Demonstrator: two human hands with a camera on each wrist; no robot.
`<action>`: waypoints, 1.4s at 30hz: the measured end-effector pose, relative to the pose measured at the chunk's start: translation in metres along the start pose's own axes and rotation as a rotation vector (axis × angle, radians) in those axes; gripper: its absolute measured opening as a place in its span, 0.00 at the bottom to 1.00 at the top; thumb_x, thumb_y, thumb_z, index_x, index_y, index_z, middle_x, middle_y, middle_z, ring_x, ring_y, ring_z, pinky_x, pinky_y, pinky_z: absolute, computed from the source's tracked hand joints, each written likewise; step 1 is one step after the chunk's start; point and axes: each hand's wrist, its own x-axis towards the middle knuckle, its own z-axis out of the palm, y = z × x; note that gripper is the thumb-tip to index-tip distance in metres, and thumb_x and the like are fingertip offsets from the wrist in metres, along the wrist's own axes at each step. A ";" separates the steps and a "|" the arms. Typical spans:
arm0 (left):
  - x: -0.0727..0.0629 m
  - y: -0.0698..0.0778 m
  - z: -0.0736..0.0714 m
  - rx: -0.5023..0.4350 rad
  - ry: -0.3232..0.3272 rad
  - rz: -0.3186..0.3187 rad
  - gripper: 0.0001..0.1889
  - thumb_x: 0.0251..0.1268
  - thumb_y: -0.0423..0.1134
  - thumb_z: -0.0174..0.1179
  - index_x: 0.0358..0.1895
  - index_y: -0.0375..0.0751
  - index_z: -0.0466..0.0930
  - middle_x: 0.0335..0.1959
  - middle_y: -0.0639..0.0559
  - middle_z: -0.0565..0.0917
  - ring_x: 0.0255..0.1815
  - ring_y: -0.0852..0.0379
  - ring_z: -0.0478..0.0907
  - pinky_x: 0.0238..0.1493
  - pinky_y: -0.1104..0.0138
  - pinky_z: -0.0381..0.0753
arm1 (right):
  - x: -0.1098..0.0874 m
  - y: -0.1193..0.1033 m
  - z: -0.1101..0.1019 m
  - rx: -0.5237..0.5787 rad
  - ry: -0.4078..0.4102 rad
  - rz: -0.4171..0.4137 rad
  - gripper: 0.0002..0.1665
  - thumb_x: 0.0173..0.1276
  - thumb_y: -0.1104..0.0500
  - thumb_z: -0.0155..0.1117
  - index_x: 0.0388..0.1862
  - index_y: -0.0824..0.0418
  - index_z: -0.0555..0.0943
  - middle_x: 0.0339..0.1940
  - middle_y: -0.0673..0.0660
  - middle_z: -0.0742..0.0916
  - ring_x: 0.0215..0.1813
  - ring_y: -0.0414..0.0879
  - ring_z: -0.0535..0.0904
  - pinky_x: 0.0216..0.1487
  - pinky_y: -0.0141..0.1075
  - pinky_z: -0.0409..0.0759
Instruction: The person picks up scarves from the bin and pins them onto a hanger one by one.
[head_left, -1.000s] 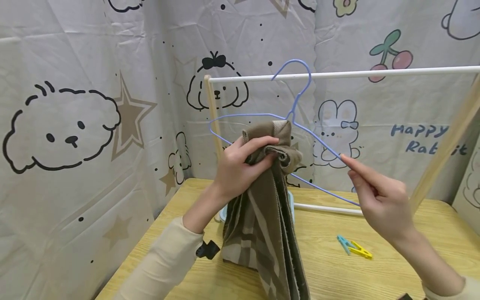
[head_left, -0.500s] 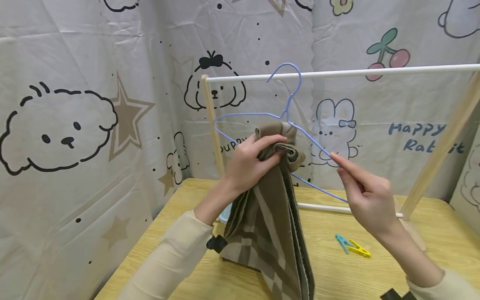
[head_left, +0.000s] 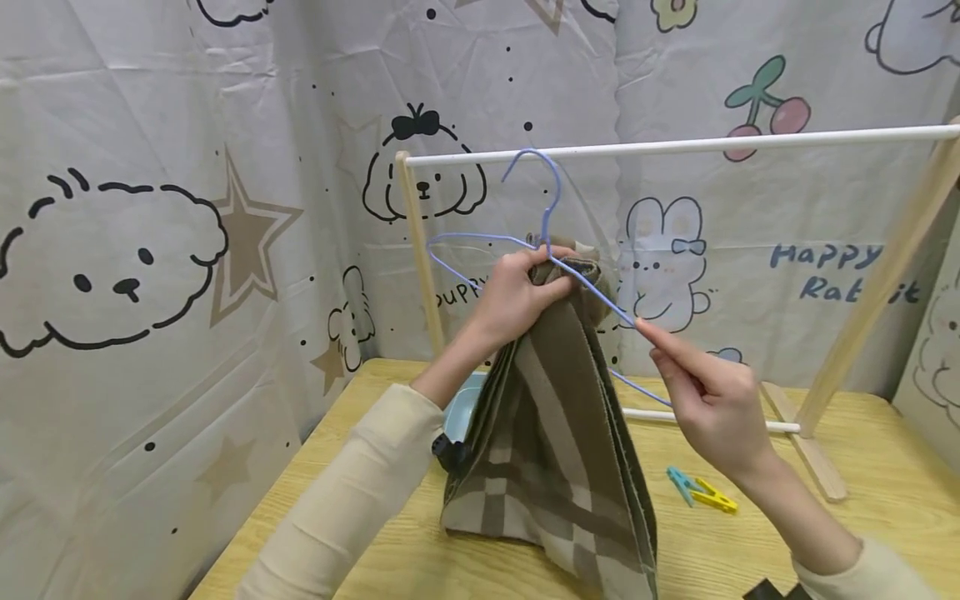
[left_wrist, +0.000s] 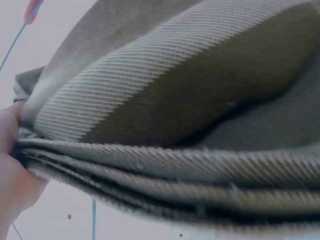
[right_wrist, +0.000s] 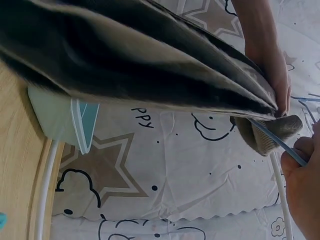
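A brown-and-beige checked cloth (head_left: 540, 400), folded into several layers, hangs down from my left hand (head_left: 510, 296), which pinches its gathered upper end between thumb and fingers. In my right hand (head_left: 716, 400), thumb and forefinger pinch the sloping arm of a thin blue clothes hanger (head_left: 592, 292). That arm now crosses in front of the cloth's bunched end, while the hanger's lower bar passes behind the hanging part. The right wrist view shows the rolled cloth end (right_wrist: 260, 137) sticking out past the hanger arm. Cloth layers (left_wrist: 175, 165) fill most of the left wrist view.
Behind the hands stands a rack with a white rail (head_left: 750, 142) and wooden posts (head_left: 877, 292). A light-blue container (right_wrist: 55, 115) is partly hidden behind the cloth. One blue clothespin (head_left: 680, 485) and one yellow clothespin (head_left: 716, 497) lie on the wooden table (head_left: 375, 533).
My right hand has brought the hanger left and down, its arm passing from behind the cloth's top to in front of it. My left hand has moved slightly right and up.
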 end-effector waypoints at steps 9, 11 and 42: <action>0.023 -0.008 0.009 -0.464 0.308 -0.279 0.14 0.63 0.28 0.65 0.52 0.33 0.84 0.49 0.39 0.87 0.39 0.65 0.81 0.42 0.77 0.76 | -0.009 0.002 0.003 0.123 -0.046 0.078 0.21 0.57 0.83 0.58 0.50 0.77 0.83 0.12 0.45 0.67 0.16 0.29 0.56 0.17 0.20 0.55; 0.029 -0.009 0.013 -0.604 0.387 -0.402 0.14 0.64 0.28 0.64 0.53 0.33 0.84 0.49 0.39 0.86 0.36 0.67 0.80 0.37 0.79 0.76 | -0.013 0.003 0.004 0.155 -0.061 0.091 0.24 0.55 0.85 0.58 0.50 0.76 0.83 0.12 0.45 0.68 0.15 0.30 0.57 0.16 0.21 0.56; -0.074 -0.019 0.013 0.451 -0.154 -0.046 0.32 0.60 0.56 0.68 0.63 0.44 0.75 0.59 0.47 0.78 0.60 0.49 0.75 0.63 0.60 0.73 | -0.036 0.021 -0.016 0.718 0.056 0.485 0.21 0.72 0.81 0.43 0.63 0.85 0.69 0.14 0.51 0.65 0.10 0.42 0.50 0.11 0.34 0.46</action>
